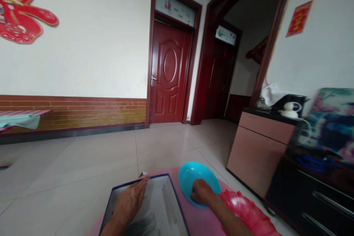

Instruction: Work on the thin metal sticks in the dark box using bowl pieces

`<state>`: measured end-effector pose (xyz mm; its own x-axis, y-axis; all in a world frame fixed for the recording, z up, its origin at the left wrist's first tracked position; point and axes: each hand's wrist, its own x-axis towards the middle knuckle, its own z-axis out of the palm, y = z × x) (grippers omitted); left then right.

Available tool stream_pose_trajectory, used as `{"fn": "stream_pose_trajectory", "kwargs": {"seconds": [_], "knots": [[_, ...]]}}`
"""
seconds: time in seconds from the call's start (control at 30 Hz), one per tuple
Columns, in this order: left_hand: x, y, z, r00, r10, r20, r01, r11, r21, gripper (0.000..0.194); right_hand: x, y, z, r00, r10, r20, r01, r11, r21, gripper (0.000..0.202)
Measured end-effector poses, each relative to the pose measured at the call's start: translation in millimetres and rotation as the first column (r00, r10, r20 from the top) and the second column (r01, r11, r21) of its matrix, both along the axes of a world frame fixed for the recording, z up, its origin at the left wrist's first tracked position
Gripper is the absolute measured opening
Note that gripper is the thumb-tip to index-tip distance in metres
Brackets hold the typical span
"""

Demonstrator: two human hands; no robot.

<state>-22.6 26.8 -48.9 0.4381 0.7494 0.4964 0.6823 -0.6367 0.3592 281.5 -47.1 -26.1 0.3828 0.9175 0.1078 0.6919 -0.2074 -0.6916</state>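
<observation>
My left hand [129, 200] lies over a shallow rectangular tray or box lid [162, 206] with a pale inside and a dark blue rim. Its fingers are stretched out toward the far rim, and I cannot tell whether they touch it. Dark grey smudges mark the tray's floor. My right hand [201, 191] reaches into a bright blue bowl [190, 172], its fingers curled closed; what they hold, if anything, is hidden. Beside my right forearm is a glossy red dish with a wavy edge [246, 210], partly covered by the arm.
Everything near my hands stands on a pink round-edged table [173, 172]. To the right are a pinkish cabinet [257, 151] and a black drawer unit [304, 191]. Tiled floor [105, 158] leads to a red door [170, 73]. At the left, a cloth-covered surface [22, 120] juts in.
</observation>
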Motion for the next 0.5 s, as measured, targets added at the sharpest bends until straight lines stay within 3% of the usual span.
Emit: {"fn": "stream_pose_trajectory", "kwargs": {"seconds": [0.2,0.37,0.43,0.5], "knots": [[2,-5,5.2,1.0,0.002,-0.016,-0.001,1.0,0.008,0.037,-2,3,-8.7,0.992,-0.01,0.126,0.01,1.0,-0.001,0.03],[5,-11,14.3,1.0,0.013,-0.016,-0.012,1.0,0.028,0.036,-11,20,18.0,0.985,0.008,0.174,-0.018,0.998,0.057,0.017],[6,-13,18.6,1.0,0.008,-0.018,-0.008,1.0,0.017,0.035,-32,31,33.8,0.997,0.022,0.072,-0.028,0.996,0.086,0.007],[8,-16,22.5,1.0,0.01,-0.028,-0.01,1.0,0.0,0.034,-61,39,44.8,0.978,0.091,-0.186,-0.067,0.989,0.133,0.012]]}}
